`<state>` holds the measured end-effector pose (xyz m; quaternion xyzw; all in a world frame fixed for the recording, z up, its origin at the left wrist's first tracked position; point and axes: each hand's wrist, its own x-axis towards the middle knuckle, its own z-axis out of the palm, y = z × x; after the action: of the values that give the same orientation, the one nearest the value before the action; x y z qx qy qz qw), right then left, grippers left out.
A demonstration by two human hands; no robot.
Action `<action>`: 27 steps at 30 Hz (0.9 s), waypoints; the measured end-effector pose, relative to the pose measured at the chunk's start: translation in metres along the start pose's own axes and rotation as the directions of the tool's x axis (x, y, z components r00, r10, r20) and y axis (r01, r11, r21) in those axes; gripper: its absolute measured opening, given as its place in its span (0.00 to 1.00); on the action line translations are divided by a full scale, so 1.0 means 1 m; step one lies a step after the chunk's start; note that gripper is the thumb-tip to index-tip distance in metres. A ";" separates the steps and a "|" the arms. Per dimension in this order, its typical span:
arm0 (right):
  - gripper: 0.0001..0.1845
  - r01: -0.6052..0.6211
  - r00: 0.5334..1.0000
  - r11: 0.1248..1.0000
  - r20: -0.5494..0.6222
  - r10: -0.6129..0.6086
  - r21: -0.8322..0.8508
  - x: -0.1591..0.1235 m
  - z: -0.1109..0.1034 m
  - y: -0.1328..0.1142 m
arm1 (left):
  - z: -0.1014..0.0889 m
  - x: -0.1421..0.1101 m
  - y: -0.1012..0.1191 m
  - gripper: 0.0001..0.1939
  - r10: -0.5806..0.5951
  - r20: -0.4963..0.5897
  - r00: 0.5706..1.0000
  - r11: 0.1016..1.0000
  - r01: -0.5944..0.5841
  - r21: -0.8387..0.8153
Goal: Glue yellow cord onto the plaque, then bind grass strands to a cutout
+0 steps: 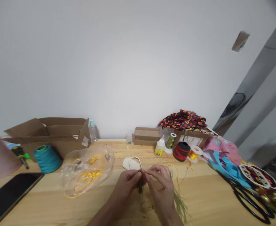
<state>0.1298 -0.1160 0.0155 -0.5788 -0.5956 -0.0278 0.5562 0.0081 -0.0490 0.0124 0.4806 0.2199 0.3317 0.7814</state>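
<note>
Both my hands meet low in the middle, over the wooden table. My left hand [128, 183] pinches the top of a small dark green thread bundle [140, 188] that hangs down like a tassel. Fingers of my right hand [161, 185] close at the bundle's top, where a thin reddish-brown strand seems to loop; the exact grip is too small to make out. Just behind the fingertips lies a flat whitish piece [130, 164] with a pale strip over it. Loose green strands [180, 205] and a yellow cord [177, 177] lie beside my right hand.
Left: a phone [13, 194], teal thread cone [47, 159], open cardboard box [58, 138], and plastic bag of golden cord [88, 172]. Back right: glue bottle [160, 148], green spool [171, 142], red-black spool [181, 151], yellow spool [194, 153]. Black-handled scissors [253, 201] lie far right.
</note>
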 end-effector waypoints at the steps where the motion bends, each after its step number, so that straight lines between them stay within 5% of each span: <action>1: 0.07 -0.010 0.999 1.000 0.038 0.010 0.003 0.003 0.001 -0.001 | -0.001 0.001 -0.001 0.14 0.006 0.016 1.000 1.000 -0.007 0.016; 7: 0.06 -0.108 0.960 0.980 0.275 0.059 0.169 0.030 -0.003 -0.004 | -0.010 0.003 -0.003 0.18 0.021 0.037 0.999 0.995 -0.024 0.095; 13: 0.06 -0.246 0.848 0.912 0.529 0.038 0.328 0.054 -0.005 0.007 | -0.010 -0.001 -0.004 0.19 -0.043 0.022 0.999 0.994 0.040 0.105; 27: 0.10 -0.527 0.770 0.682 0.624 0.131 0.507 0.034 0.004 0.026 | -0.008 -0.002 -0.004 0.16 -0.115 0.067 0.991 0.993 0.116 -0.005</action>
<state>0.1559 -0.0829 0.0220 -0.4297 -0.5770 0.4531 0.5265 0.0026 -0.0471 0.0054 0.4744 0.2196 0.2708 0.8083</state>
